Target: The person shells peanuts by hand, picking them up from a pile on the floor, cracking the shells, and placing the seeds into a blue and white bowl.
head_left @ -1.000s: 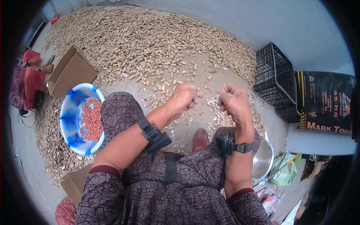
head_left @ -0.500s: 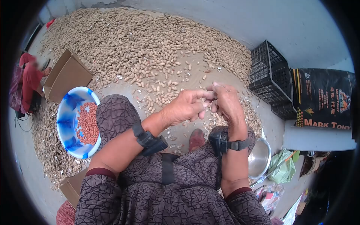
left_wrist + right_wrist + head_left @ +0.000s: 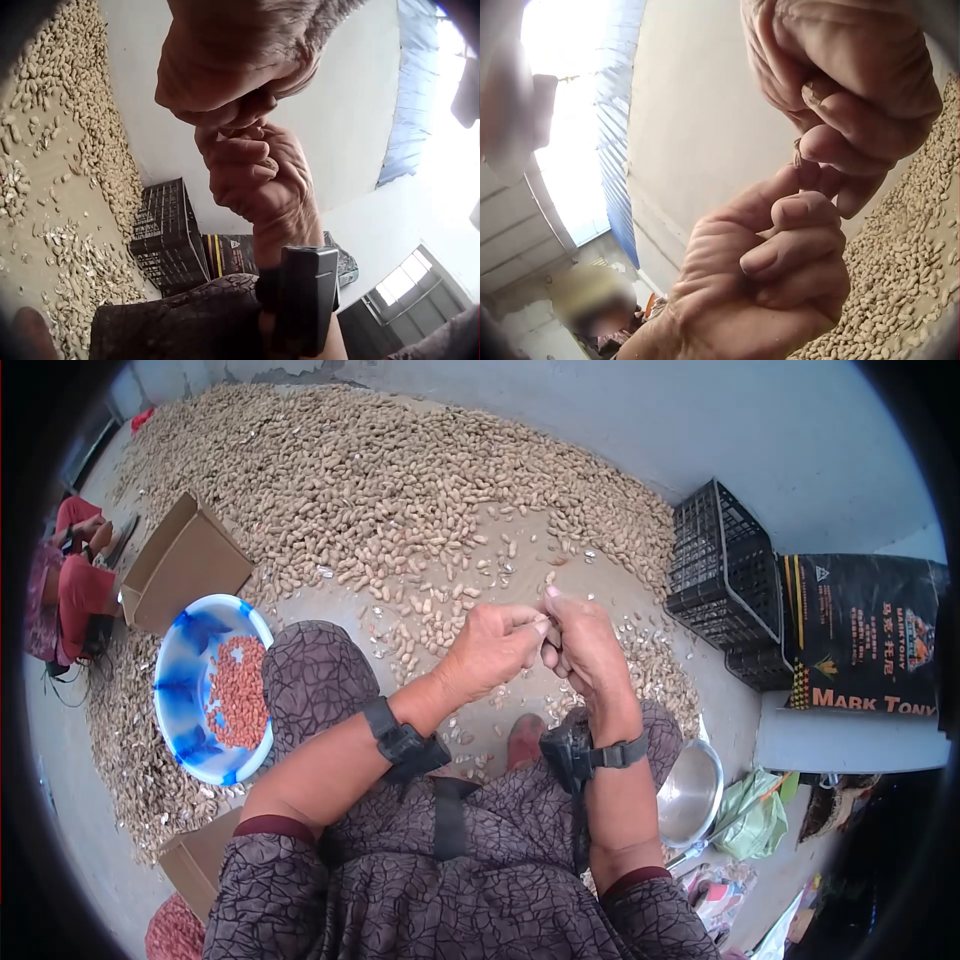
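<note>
Peanut pinched by left hand and right hand, basin, crate, pods around.

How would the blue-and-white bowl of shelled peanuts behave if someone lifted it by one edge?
The bowl looks like thin plastic, so it would probably flex rather than stay stiff. It holds only a shallow heap of red kernels, so it is likely light. Those loose kernels would probably slide toward the low side if tilted.

Head: high, downward, wide. Wrists: close, upward. Shared: left hand, right hand.
</note>
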A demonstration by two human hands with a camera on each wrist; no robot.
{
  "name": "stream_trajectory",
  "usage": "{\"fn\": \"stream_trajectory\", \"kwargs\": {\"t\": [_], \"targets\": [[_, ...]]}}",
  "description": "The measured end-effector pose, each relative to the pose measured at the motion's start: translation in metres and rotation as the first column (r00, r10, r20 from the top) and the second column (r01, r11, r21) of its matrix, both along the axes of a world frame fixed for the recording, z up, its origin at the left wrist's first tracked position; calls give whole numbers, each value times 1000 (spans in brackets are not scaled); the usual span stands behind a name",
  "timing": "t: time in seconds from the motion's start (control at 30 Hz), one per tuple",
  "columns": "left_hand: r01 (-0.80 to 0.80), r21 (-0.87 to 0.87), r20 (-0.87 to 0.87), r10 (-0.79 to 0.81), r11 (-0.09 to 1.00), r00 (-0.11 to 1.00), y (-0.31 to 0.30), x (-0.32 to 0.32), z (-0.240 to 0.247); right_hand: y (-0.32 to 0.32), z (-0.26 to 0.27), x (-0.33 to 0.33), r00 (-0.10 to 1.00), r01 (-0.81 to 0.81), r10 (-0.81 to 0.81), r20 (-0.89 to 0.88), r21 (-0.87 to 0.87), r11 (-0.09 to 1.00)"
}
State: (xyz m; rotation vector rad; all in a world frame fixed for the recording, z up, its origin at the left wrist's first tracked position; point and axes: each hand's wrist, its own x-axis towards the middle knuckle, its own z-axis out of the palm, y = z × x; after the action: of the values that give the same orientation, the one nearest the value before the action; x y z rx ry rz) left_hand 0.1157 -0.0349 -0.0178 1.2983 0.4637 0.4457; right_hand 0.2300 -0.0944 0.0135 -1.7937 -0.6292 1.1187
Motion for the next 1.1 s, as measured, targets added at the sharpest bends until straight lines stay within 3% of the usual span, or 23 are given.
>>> {"fn": "stream_trajectory", "kwargs": {"t": [0.03, 0.1, 0.17, 0.27, 0.33, 0.4, 0.8, 0.9, 0.97, 1.1], "targets": [[-14, -246, 31, 22, 969, 999, 2, -2, 5, -2, -2, 4, 993, 58, -50, -109, 72, 996], [-7, -327, 86, 37, 945, 996, 8, -4, -1, -5, -2, 11, 963, 145, -93, -252, 199, 969], [-18, -470, 138, 93, 882, 986, 12, -4, -7, -6, 1, 11, 974, 105, -54, -220, 229, 968], [-17, -543, 154, 119, 840, 981, 17, -7, -7, -9, 4, 8, 976, 34, 25, -218, 261, 965], [-13, -556, 156, 119, 831, 981, 17, -8, -9, -10, 3, 3, 999, -18, 30, -39, 287, 958], [-6, -574, 156, 117, 819, 981, 16, -9, -9, -8, 1, -1, 1000, -9, 17, -25, 305, 952], [2, -469, 168, 87, 883, 982, 14, -10, -1, -11, 1, -1, 996, 81, -58, -70, 393, 916], [-8, -341, 141, 60, 940, 988, 15, -10, 0, -11, 0, -1, 998, 64, -56, -31, 398, 915], [-60, -12, 45, 61, 998, 997, 18, -11, 2, -10, 1, -1, 999, 45, -49, -1, 395, 917], [-55, 111, -30, 59, 992, 998, 22, -11, 8, -11, 5, -3, 998, 33, -53, 45, 365, 930]]}}
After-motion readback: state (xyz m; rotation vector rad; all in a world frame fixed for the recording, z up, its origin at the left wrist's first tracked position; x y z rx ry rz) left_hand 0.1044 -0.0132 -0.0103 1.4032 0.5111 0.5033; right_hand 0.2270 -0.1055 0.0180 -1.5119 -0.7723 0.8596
